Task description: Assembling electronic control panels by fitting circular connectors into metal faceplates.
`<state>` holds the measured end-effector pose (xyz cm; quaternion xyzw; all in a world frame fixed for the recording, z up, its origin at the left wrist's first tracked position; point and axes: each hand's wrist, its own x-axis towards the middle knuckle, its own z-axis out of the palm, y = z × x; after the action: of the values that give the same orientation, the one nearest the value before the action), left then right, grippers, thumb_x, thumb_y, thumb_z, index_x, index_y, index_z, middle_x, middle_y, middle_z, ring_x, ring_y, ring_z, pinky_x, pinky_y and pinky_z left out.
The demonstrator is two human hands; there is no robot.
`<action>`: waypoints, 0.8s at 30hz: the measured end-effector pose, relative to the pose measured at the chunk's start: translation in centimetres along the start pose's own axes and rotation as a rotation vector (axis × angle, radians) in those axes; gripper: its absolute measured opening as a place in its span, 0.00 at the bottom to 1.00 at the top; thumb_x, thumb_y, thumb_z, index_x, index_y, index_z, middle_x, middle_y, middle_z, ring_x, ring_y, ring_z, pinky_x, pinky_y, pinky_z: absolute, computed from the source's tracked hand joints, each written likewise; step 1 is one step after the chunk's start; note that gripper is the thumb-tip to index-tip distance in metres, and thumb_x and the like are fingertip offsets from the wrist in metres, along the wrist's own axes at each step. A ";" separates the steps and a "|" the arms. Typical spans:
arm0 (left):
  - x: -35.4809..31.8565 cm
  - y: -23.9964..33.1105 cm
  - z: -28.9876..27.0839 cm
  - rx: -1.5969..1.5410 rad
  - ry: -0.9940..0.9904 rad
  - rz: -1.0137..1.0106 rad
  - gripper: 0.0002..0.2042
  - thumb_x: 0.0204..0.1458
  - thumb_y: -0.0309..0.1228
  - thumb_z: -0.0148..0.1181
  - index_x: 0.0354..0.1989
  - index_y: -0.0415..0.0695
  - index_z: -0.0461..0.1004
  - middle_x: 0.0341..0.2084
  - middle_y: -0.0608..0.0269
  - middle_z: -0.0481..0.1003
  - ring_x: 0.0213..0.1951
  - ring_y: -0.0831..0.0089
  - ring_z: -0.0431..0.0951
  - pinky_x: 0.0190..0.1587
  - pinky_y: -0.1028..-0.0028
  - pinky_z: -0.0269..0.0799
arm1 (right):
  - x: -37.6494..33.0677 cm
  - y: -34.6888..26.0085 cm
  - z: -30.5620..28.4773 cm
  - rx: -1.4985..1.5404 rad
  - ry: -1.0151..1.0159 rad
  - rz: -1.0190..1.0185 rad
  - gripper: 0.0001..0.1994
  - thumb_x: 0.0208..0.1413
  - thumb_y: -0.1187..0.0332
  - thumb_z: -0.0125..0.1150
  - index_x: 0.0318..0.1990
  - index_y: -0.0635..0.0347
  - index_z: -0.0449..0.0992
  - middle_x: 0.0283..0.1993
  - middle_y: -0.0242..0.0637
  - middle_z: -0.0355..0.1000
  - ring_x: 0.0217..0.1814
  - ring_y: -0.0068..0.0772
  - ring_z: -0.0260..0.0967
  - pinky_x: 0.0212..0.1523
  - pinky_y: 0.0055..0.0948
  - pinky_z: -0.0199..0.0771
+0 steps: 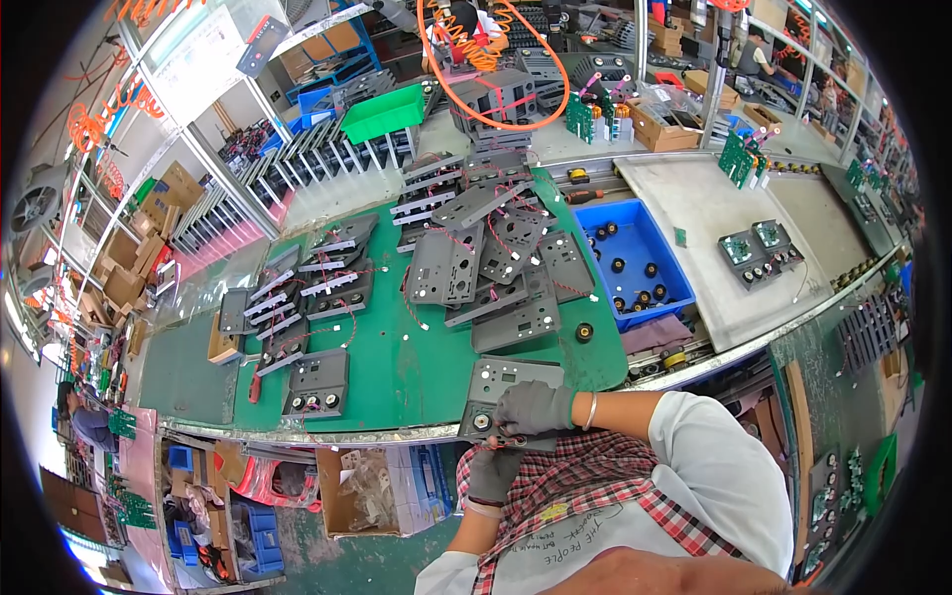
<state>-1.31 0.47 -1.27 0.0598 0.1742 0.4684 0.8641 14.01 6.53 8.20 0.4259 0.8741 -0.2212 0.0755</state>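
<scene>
Both hands are gloved in grey. The right hand (534,407) is curled over the near edge of a grey panel (508,382) at the table's (397,377) front rim, pinning it there. The left hand (493,474) sits just below it, fingers closed around thin red wires (488,446) hanging off that panel. More grey panels (486,263) are piled farther out, with a blue bin (635,263) to the right of them.

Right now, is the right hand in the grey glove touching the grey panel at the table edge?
Touching. The head view shows the right hand resting on the lower edge of the grey panel, its gloved fingers overlapping the panel with no gap.
</scene>
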 end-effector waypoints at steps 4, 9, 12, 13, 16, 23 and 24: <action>0.2 0.1 -0.9 0.008 -0.023 -0.020 0.18 0.41 0.31 0.63 0.43 0.45 0.68 0.38 0.65 0.71 0.41 0.70 0.70 0.51 0.66 0.61 | -0.3 -1.0 -0.2 -0.033 0.019 0.132 0.13 0.49 0.54 0.50 0.37 0.49 0.73 0.32 0.36 0.71 0.34 0.40 0.71 0.30 0.41 0.71; 0.0 -0.2 -1.2 -0.023 -0.082 0.016 0.19 0.41 0.31 0.62 0.43 0.45 0.67 0.39 0.67 0.71 0.43 0.70 0.69 0.52 0.66 0.61 | -0.1 -1.4 -0.1 -0.046 0.038 0.226 0.16 0.50 0.51 0.49 0.35 0.53 0.73 0.29 0.39 0.71 0.31 0.40 0.71 0.28 0.40 0.71; -0.2 0.1 0.0 -0.006 -0.091 0.011 0.20 0.41 0.32 0.63 0.44 0.47 0.67 0.41 0.67 0.70 0.45 0.70 0.68 0.53 0.65 0.60 | -0.1 -0.7 0.9 -0.036 0.030 0.260 0.16 0.51 0.53 0.47 0.35 0.52 0.75 0.30 0.36 0.73 0.34 0.40 0.72 0.31 0.40 0.70; -0.3 0.1 0.1 0.005 -0.088 -0.003 0.20 0.41 0.32 0.63 0.45 0.47 0.67 0.42 0.67 0.70 0.46 0.70 0.68 0.53 0.65 0.60 | -0.2 -0.1 1.9 -0.044 0.206 0.230 0.17 0.51 0.53 0.47 0.34 0.54 0.75 0.29 0.37 0.72 0.34 0.40 0.71 0.31 0.39 0.70; -0.5 -0.1 -0.3 -0.016 -0.161 0.054 0.22 0.41 0.32 0.63 0.47 0.48 0.66 0.45 0.67 0.69 0.47 0.70 0.68 0.53 0.64 0.60 | -1.2 -0.4 2.6 -0.038 0.412 0.134 0.17 0.50 0.52 0.47 0.31 0.56 0.75 0.29 0.37 0.72 0.34 0.40 0.70 0.33 0.38 0.69; -0.2 0.0 0.7 -0.044 -0.075 0.015 0.22 0.41 0.31 0.64 0.46 0.44 0.67 0.42 0.63 0.71 0.44 0.67 0.71 0.51 0.64 0.65 | -1.9 0.3 2.8 0.007 0.487 0.066 0.16 0.46 0.53 0.50 0.29 0.55 0.75 0.29 0.35 0.70 0.35 0.37 0.67 0.36 0.37 0.68; -0.4 -0.1 0.4 -0.047 -0.058 0.004 0.22 0.41 0.31 0.64 0.46 0.44 0.67 0.42 0.63 0.71 0.44 0.67 0.71 0.51 0.64 0.65 | -2.2 0.2 2.8 0.024 0.478 0.074 0.16 0.46 0.53 0.50 0.29 0.55 0.75 0.29 0.35 0.70 0.35 0.37 0.67 0.36 0.37 0.68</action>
<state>-1.32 0.10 -0.85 0.0533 0.1381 0.4719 0.8691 15.40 3.86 6.31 0.4986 0.8483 -0.1215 -0.1303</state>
